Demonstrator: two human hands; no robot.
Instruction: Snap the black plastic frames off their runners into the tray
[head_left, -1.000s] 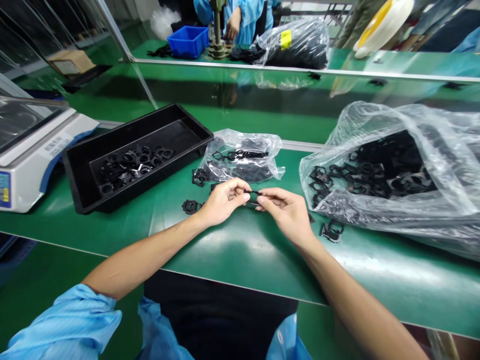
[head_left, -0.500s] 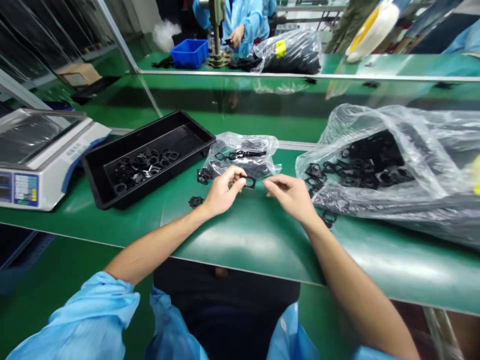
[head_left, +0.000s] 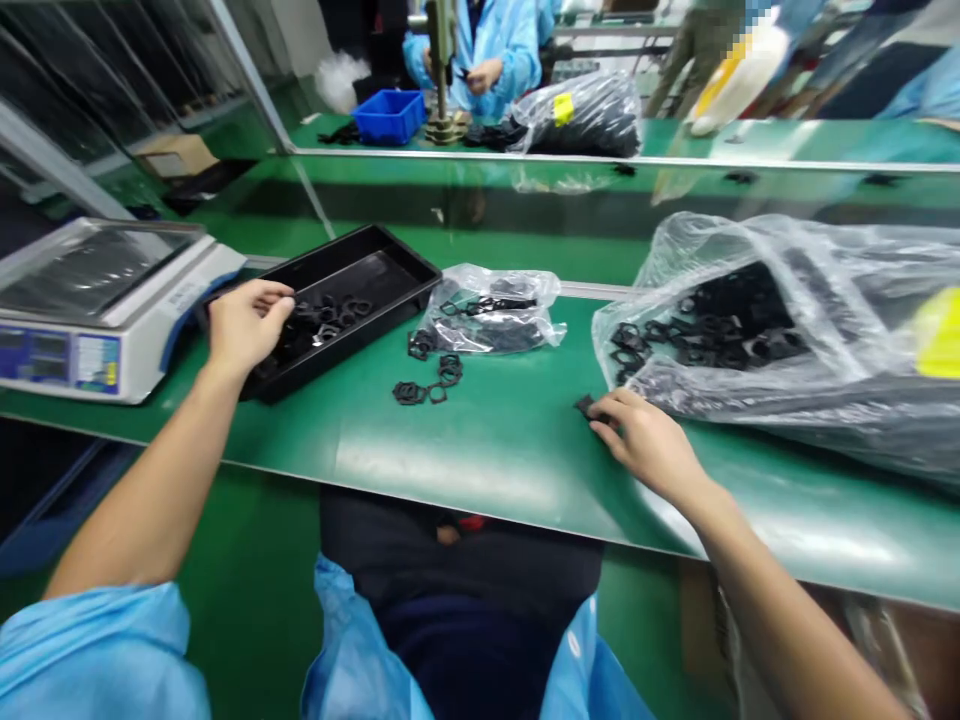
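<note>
My left hand (head_left: 251, 320) is over the left end of a black tray (head_left: 300, 372), thumb and fingers drawn together; whatever is between them is hidden. Small black plastic ring parts (head_left: 341, 315) lie loose in that tray. Near the mouth of a large clear bag (head_left: 832, 310), my right hand (head_left: 641, 435) pinches a small black plastic part (head_left: 586, 406) just over the green table. More black parts (head_left: 697, 340) spill inside the bag's opening. Between my hands, a little group of black ring parts (head_left: 410, 393) rests on the table.
A smaller clear bag (head_left: 499, 315) of black parts lies beside the tray. At the left stands a white weighing scale (head_left: 142, 340). Beyond a clear partition, a co-worker's hand (head_left: 485, 76) is near a press, with a blue bin (head_left: 390, 117) alongside.
My left hand has gone from mid-table, where it held a black frame part, leftward to the tray. My right hand moved right and nearer me, and now pinches a black part.
</note>
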